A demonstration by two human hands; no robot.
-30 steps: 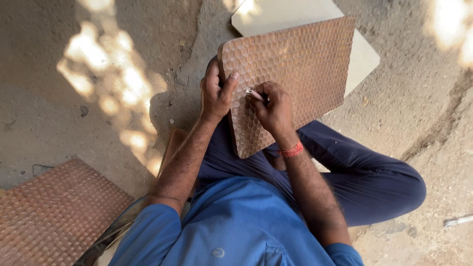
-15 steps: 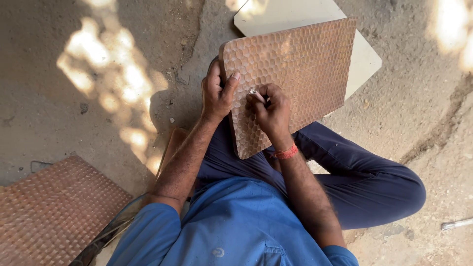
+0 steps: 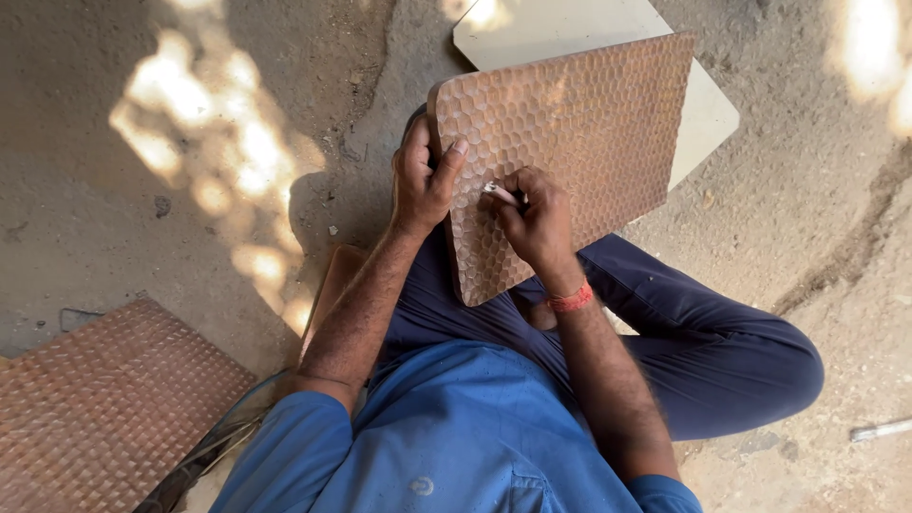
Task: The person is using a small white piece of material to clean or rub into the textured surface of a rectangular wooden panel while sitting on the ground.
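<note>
Head view looking straight down at someone sitting on the ground (image 3: 171, 114), legs in dark blue trousers, blue shirt at the bottom of the shot. The main thing here is a brown panel (image 3: 579, 142) carved all over with a honeycomb dimple pattern, propped on their lap and tilted away from them, far end resting over a pale flat board (image 3: 708, 114) that lies on the ground.

Left hand (image 3: 423, 176) is wrapped around the panel's left edge, thumb laid across the carved face, fingers curled behind it, so it's closed on the panel and steadying it. Right hand (image 3: 537, 218) is bunched up tight on a small whitish tool (image 3: 501, 192), pinched between thumb and fingers, with the tip touching the carved surface just beside the left thumb. Can't tell what kind of tool it is, too small. There's a red band (image 3: 571, 299) on the right wrist.

Off at the lower left, well apart from the hands, a second textured brown panel (image 3: 104, 408) lies flat on the ground. Patchy sunlight falls on the dirt at the upper left.
</note>
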